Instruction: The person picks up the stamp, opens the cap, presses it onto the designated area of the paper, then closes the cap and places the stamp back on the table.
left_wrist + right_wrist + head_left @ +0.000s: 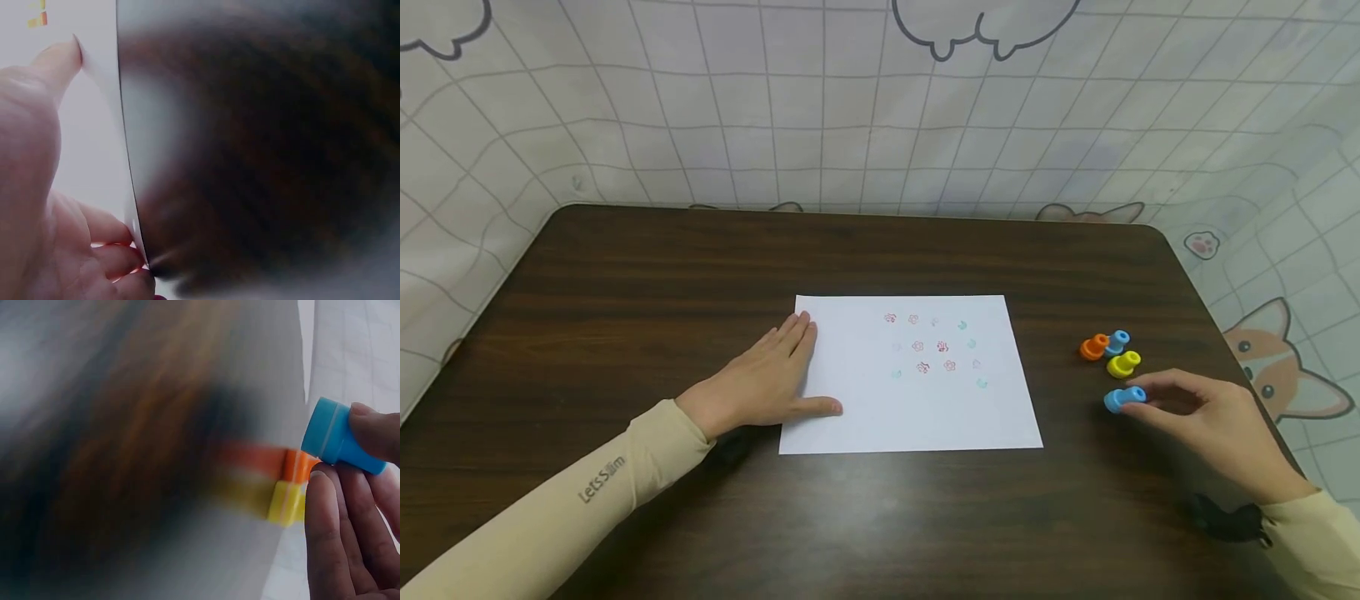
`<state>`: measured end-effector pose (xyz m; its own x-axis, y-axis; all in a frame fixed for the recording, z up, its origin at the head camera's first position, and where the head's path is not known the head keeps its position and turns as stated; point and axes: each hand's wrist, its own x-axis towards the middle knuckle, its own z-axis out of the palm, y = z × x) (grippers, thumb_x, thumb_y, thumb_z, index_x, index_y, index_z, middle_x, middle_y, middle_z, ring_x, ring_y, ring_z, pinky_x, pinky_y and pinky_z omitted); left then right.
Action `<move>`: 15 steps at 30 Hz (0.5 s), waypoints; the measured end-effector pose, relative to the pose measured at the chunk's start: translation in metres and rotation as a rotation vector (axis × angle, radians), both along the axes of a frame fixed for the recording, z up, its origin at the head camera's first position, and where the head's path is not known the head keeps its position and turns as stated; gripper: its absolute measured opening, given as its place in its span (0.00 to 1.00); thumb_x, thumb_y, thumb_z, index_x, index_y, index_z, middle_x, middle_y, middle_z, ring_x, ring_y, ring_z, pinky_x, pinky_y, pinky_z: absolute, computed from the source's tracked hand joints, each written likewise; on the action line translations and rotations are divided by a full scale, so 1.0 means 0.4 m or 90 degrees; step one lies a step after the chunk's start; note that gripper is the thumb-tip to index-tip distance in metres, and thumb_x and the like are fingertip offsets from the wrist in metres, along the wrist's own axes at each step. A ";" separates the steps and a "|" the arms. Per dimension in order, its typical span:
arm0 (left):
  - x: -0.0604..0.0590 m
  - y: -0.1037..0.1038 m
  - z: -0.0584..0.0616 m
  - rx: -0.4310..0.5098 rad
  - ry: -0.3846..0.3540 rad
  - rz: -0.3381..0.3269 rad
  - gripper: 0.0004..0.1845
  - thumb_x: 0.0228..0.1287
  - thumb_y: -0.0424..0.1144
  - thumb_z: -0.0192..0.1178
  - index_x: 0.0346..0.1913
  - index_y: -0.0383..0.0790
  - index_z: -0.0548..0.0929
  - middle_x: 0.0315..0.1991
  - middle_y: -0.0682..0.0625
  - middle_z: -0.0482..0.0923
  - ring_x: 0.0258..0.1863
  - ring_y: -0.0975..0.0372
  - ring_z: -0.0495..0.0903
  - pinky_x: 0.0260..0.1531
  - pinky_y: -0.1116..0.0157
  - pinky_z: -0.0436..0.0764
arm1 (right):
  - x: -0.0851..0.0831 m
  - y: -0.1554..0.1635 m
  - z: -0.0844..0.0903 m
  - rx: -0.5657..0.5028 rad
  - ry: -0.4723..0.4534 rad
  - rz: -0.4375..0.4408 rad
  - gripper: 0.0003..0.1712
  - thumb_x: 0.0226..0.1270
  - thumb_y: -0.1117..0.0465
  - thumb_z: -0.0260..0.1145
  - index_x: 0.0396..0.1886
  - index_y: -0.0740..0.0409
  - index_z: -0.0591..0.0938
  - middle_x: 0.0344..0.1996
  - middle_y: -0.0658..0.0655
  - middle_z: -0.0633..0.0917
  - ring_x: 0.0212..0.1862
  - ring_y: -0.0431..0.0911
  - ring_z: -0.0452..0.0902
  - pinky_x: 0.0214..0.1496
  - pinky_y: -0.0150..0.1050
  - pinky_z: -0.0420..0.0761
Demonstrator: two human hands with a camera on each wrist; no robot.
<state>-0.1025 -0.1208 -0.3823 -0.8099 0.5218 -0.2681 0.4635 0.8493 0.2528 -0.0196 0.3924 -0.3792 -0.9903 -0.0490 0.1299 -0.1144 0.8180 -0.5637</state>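
Observation:
A white sheet of paper (910,375) with small red, teal and pale stamp marks lies in the middle of the dark wooden table (625,283). My left hand (771,375) lies flat on the sheet's left edge, fingers straight, thumb on the paper (94,125). At the right, my right hand (1195,412) pinches a blue stamp (1123,398) between thumb and fingers, just above the table; the right wrist view shows the blue stamp (334,437) in my fingertips. Orange (1093,347), light blue (1117,341) and yellow (1123,363) stamps lie clustered just beyond it.
A tiled-pattern cloth with cartoon animals (880,108) hangs behind and to the right of the table. The table's rounded right edge (1210,308) runs close to the stamps. Both wrist views are heavily blurred.

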 end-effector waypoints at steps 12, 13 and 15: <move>-0.003 0.001 0.009 -0.011 0.012 -0.012 0.62 0.63 0.72 0.62 0.79 0.23 0.52 0.83 0.30 0.46 0.85 0.41 0.47 0.82 0.41 0.55 | -0.003 0.061 -0.020 0.005 0.005 0.013 0.15 0.57 0.61 0.82 0.44 0.52 0.89 0.34 0.19 0.83 0.35 0.15 0.81 0.33 0.16 0.79; -0.003 0.001 0.009 -0.010 0.012 -0.012 0.62 0.63 0.72 0.62 0.79 0.23 0.52 0.83 0.30 0.46 0.85 0.40 0.47 0.82 0.40 0.55 | -0.005 0.064 -0.019 0.008 0.008 0.015 0.15 0.57 0.61 0.82 0.44 0.52 0.89 0.33 0.19 0.83 0.34 0.14 0.81 0.32 0.16 0.79; -0.003 0.002 0.010 -0.010 0.013 -0.011 0.62 0.63 0.72 0.62 0.79 0.23 0.53 0.83 0.30 0.46 0.84 0.40 0.47 0.81 0.40 0.55 | -0.008 0.070 -0.015 0.018 0.012 0.016 0.15 0.56 0.61 0.82 0.43 0.51 0.89 0.33 0.18 0.82 0.34 0.14 0.80 0.32 0.15 0.78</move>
<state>-0.1037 -0.1201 -0.3785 -0.8058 0.5318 -0.2606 0.4834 0.8448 0.2295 -0.0227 0.4206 -0.3853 -0.9862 -0.0775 0.1462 -0.1450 0.8301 -0.5385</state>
